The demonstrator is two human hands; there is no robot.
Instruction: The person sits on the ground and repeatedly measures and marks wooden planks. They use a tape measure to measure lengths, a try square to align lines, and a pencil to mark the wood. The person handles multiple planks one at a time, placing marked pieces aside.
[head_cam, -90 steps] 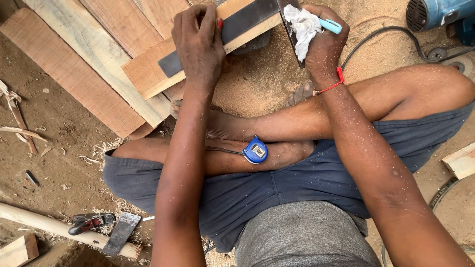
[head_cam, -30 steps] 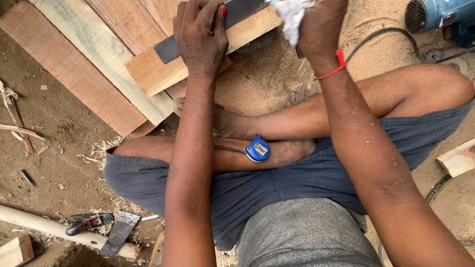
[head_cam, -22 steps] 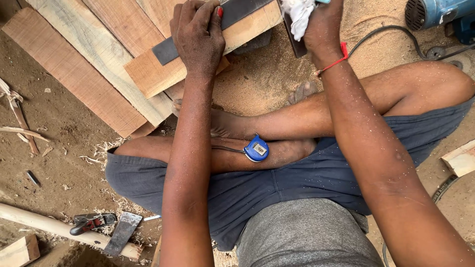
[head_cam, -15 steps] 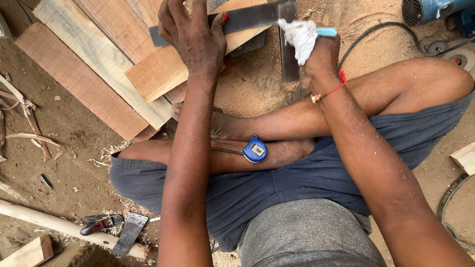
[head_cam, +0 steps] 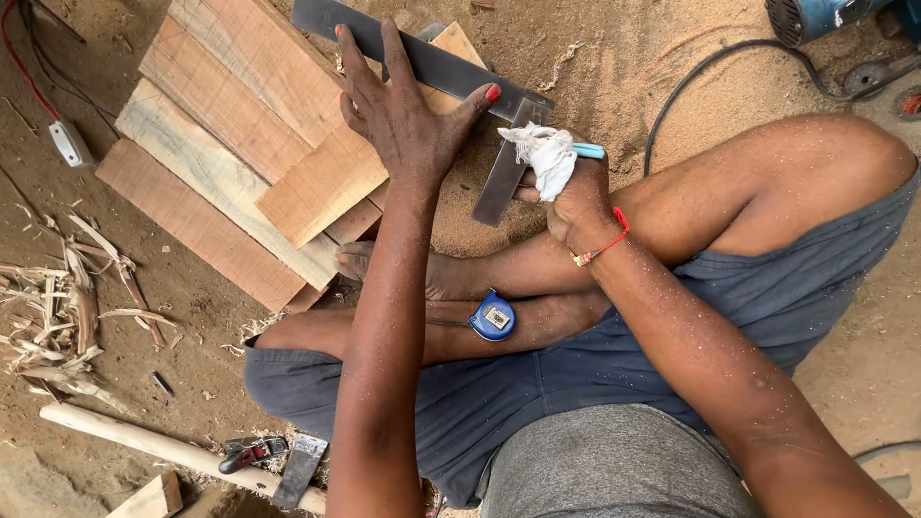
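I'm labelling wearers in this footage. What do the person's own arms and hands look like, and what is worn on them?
Both arms are bare, no sleeves or gloves, and dusted with pale sawdust. The left hand has a red-painted thumbnail. The right hand has a thin red cord bracelet with small beads at the wrist.

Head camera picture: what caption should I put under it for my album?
Seated on a sawdust floor, the left hand presses a metal square onto a plank while the right hand grips a pen.

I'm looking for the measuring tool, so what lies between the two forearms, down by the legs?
In the head view, a blue tape measure rests on the crossed legs.
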